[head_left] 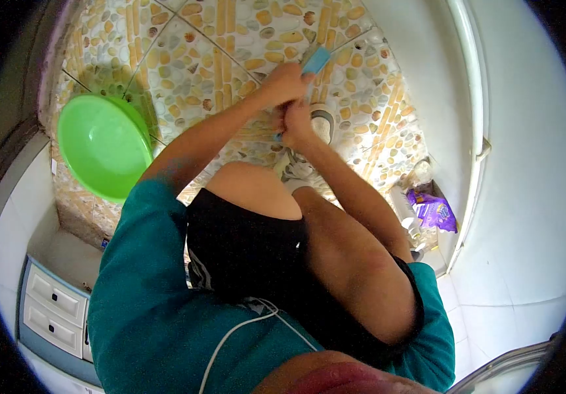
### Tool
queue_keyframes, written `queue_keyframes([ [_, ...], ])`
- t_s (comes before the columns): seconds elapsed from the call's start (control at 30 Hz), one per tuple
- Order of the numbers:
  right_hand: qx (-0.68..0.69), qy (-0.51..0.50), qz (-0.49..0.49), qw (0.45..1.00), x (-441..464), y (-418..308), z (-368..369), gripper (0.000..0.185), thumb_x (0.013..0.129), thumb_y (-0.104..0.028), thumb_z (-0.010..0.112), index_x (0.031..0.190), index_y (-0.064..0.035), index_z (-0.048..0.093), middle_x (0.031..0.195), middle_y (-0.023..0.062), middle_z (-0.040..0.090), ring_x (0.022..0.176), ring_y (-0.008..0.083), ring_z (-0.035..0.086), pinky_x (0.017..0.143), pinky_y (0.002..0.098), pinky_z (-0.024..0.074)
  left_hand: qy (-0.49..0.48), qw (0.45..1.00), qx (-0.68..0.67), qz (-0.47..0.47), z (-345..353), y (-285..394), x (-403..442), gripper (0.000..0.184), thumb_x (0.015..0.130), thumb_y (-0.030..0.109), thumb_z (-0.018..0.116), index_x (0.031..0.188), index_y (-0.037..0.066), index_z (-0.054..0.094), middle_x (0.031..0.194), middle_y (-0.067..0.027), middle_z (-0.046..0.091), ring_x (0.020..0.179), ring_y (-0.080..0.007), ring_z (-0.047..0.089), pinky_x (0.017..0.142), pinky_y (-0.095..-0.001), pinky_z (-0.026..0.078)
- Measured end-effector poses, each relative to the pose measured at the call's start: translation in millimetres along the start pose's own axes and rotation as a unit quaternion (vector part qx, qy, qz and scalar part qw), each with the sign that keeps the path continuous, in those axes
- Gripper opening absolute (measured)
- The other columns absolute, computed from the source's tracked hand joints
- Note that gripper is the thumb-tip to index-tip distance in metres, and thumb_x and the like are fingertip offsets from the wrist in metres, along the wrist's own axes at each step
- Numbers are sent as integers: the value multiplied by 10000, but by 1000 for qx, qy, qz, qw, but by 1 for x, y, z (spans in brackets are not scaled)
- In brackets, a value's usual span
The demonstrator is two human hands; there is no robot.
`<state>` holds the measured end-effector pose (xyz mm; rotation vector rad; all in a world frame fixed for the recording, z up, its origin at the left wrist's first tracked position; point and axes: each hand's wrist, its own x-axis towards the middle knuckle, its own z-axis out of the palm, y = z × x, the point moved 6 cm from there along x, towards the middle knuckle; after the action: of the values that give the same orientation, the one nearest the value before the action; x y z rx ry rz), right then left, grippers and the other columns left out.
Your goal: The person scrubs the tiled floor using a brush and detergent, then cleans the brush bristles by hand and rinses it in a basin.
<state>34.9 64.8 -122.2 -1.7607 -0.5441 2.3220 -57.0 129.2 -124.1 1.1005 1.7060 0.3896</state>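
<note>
The patterned floor (pixel 181 72) carries a green basin (pixel 102 148), well off to the left. The left hand (pixel 285 84) and right hand (pixel 298 123), close together, appear clasped round a blue thing (pixel 317 60) beyond the knees (pixel 250 187). Two-handed gripping seems the present step; moving it calls for steadiness.

Left arm (pixel 212 133) extends forward and inward, nearly straight; left hand (pixel 287 84) curled closed, slightly farther out. Right forearm (pixel 352 180) angles inward; right hand (pixel 298 123) likewise curled, just nearer the body.
</note>
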Motion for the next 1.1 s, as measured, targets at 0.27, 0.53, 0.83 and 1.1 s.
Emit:
queue_keyframes([
  [0.27, -58, 19, -2, 998, 5, 11, 2, 400, 991, -408, 278, 763, -92, 371, 548, 3, 325, 406, 136, 274, 373, 306, 222, 37, 997, 22, -56, -1, -16, -17, 502, 881, 382, 513, 732, -88, 602, 672, -264, 589, 641, -416, 592, 635, -478, 464],
  [0.53, -117, -70, 27, 990, 35, -30, 17, 467, 988, -410, 261, 752, -50, 443, 529, 41, 394, 382, 167, 352, 355, 339, 296, 182, 983, -2, -13, -41, -34, 16, 516, 879, 406, 510, 740, -81, 611, 681, -257, 602, 638, -402, 611, 604, -473, 471],
  [0.83, -397, -130, -54, 907, 10, -10, 50, 515, 983, -432, 254, 778, -20, 484, 522, 49, 427, 389, 166, 388, 357, 329, 314, 139, 969, -102, -175, -37, -86, -60, 518, 894, 385, 483, 682, -68, 616, 598, -205, 597, 592, -347, 619, 603, -444, 481],
  [1.1, -378, -205, 19, 903, 73, -77, 142, 463, 985, -420, 261, 711, -88, 430, 499, -15, 292, 391, 113, 250, 363, 301, 195, 250, 955, -145, -67, -147, -124, 1, 563, 897, 425, 443, 581, -11, 608, 489, -112, 575, 490, -269, 598, 573, -370, 496],
])
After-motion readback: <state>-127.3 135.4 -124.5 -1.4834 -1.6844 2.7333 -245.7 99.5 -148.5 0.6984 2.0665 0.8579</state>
